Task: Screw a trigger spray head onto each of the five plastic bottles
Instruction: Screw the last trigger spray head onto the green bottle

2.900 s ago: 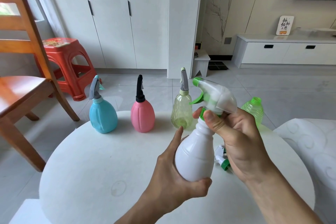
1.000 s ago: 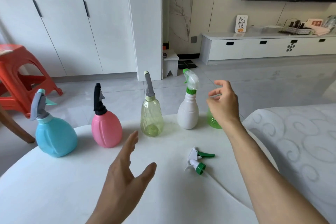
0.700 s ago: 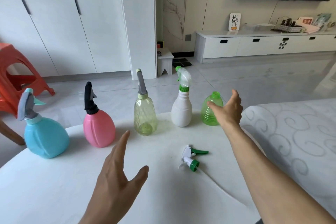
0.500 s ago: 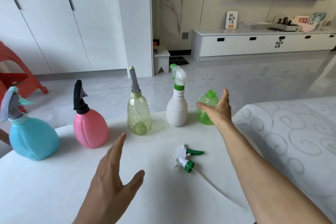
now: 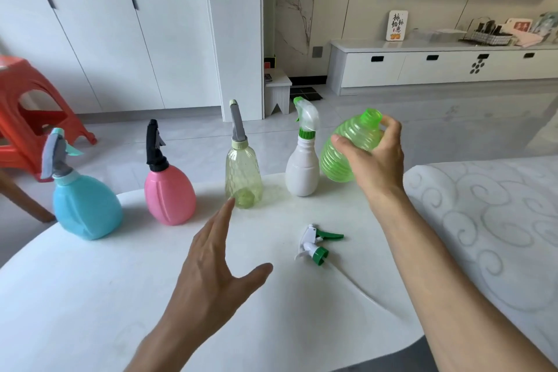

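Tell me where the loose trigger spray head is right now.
In the head view, the loose trigger spray head lies on the white table, right of centre, between the open left hand and the right forearm, in front of the white bottle.

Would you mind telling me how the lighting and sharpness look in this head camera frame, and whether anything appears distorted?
Head view: soft, even daylight, with faint shadows under the bottles on the white table; the floor tiles show pale glare; wide-angle bending tilts the cabinet doors; the blue bottle has a slightly smeared spray head, while the green bottle in the right hand stays fairly crisp.
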Demonstrator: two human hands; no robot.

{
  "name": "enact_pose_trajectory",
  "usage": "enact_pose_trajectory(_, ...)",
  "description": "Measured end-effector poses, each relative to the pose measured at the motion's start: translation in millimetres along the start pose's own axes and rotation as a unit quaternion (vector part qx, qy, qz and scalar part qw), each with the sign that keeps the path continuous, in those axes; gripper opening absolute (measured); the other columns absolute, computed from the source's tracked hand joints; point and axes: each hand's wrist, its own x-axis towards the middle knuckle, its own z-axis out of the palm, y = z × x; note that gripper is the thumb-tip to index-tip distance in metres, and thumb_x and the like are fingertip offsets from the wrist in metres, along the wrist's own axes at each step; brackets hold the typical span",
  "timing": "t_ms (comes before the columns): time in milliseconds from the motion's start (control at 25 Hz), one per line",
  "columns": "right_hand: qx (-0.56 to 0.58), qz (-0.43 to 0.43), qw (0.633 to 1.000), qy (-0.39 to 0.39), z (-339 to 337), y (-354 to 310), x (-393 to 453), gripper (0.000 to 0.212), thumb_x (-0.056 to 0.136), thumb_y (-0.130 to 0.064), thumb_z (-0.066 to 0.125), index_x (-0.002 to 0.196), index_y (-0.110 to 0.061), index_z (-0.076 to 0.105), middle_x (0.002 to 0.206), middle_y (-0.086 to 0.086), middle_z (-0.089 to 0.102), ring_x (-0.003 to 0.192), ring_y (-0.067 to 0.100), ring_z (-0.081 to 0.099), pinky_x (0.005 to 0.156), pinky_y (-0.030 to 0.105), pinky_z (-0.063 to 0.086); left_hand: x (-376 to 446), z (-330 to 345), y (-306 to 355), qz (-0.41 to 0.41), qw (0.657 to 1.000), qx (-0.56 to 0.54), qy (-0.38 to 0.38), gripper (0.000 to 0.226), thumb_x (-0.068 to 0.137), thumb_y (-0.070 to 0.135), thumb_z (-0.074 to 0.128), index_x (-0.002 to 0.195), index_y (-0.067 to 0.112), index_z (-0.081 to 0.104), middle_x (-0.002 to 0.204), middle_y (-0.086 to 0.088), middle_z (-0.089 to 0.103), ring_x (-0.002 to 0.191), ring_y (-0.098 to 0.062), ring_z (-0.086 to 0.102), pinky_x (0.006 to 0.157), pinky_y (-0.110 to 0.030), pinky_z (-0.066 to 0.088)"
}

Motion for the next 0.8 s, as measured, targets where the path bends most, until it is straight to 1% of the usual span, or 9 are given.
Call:
enact_pose_trajectory(120,0.087,0.004,0.986,-0.139,-6,-32,-60,0.066,0.065,-0.041,0.086,0.119,-0.038,0.047,0.112,-0.022,0.057,0.1,0.006,0.06,0.083,0.024,0.045,-2,-2,7,0.004,1.0,0.001,0.017,0.122,0.058,0.065,0.08,0.152,0.046,0.005,0.138,0.043,0.013,0.125,0.018,0.016,0.102,-0.012,0.021)
enact_pose_trajectory(240,0.182,0.07,0.938,-0.288,2,-39,-120,0.067,0.06,-0.037,0.089,0.117,-0.036,0.054,0.116,-0.008,0.068,0.106,0.011,0.067,0.092,0.035,0.052,-7,-8,14,0.009,0.999,-0.041,0.026,0.127,0.047,0.07,0.079,0.145,0.061,-0.001,0.13,0.059,0.02,0.119,0.026,0.027,0.092,-0.002,0.03)
enact_pose_trajectory(320,0.207,0.103,0.9,-0.37,13,-40,-146,0.062,0.065,-0.031,0.087,0.119,-0.027,0.058,0.115,0.002,0.072,0.107,0.018,0.069,0.095,0.043,0.053,-10,-11,13,-0.013,0.994,-0.101,0.045,0.111,0.045,0.058,0.085,0.13,0.074,0.016,0.12,0.049,0.049,0.108,0.021,0.052,0.081,-0.004,0.045)
enact_pose_trajectory(400,0.228,0.131,0.855,-0.447,17,-37,-149,0.055,0.073,-0.021,0.081,0.123,-0.019,0.059,0.116,0.008,0.072,0.108,0.021,0.069,0.088,0.038,0.054,-10,-10,5,-0.032,0.989,-0.119,0.082,0.085,0.049,0.045,0.088,0.12,0.062,0.043,0.105,0.032,0.066,0.092,0.007,0.065,0.073,-0.02,0.055)
enact_pose_trajectory(520,0.246,0.177,0.817,-0.49,8,-29,-118,0.057,0.076,-0.015,0.074,0.13,-0.02,0.057,0.118,0.002,0.071,0.109,0.02,0.068,0.086,0.04,0.053,-12,-13,-6,-0.041,0.99,-0.091,0.099,0.08,0.052,0.04,0.087,0.123,0.047,0.049,0.106,0.025,0.065,0.095,0.009,0.059,0.07,-0.007,0.045)
enact_pose_trajectory(560,0.188,0.171,0.854,-0.453,5,-23,-106,0.057,0.075,-0.019,0.074,0.13,-0.023,0.056,0.115,-0.002,0.071,0.105,0.018,0.068,0.086,0.04,0.053,-12,-15,-10,-0.043,0.99,-0.081,0.104,0.083,0.051,0.041,0.087,0.124,0.047,0.048,0.109,0.026,0.062,0.098,0.012,0.055,0.071,-0.003,0.041)
enact_pose_trajectory(640,-0.127,0.072,0.928,-0.343,3,-2,-88,0.047,0.079,-0.03,0.07,0.123,-0.028,0.054,0.109,-0.007,0.067,0.098,0.019,0.064,0.08,0.037,0.051,-11,-19,-14,-0.05,0.99,-0.074,0.109,0.084,0.051,0.043,0.086,0.124,0.048,0.046,0.111,0.028,0.06,0.1,0.015,0.05,0.068,-0.002,0.039)
enact_pose_trajectory(720,-0.399,-0.01,0.868,-0.296,9,20,-88,0.033,0.082,-0.036,0.06,0.112,-0.025,0.052,0.109,-0.004,0.065,0.102,0.024,0.056,0.075,0.033,0.04,-11,-23,-16,-0.052,0.989,-0.073,0.113,0.083,0.05,0.044,0.086,0.123,0.05,0.045,0.11,0.03,0.059,0.1,0.016,0.05,0.067,-0.003,0.039)
enact_pose_trajectory(800,-0.462,-0.001,0.824,-0.327,18,40,-95,0.03,0.08,-0.039,0.056,0.104,-0.021,0.05,0.108,-0.001,0.066,0.106,0.028,0.053,0.077,0.034,0.04,-12,-26,-17,-0.051,0.989,-0.072,0.116,0.083,0.05,0.044,0.086,0.123,0.051,0.045,0.11,0.031,0.058,0.101,0.016,0.05,0.07,-0.001,0.039)
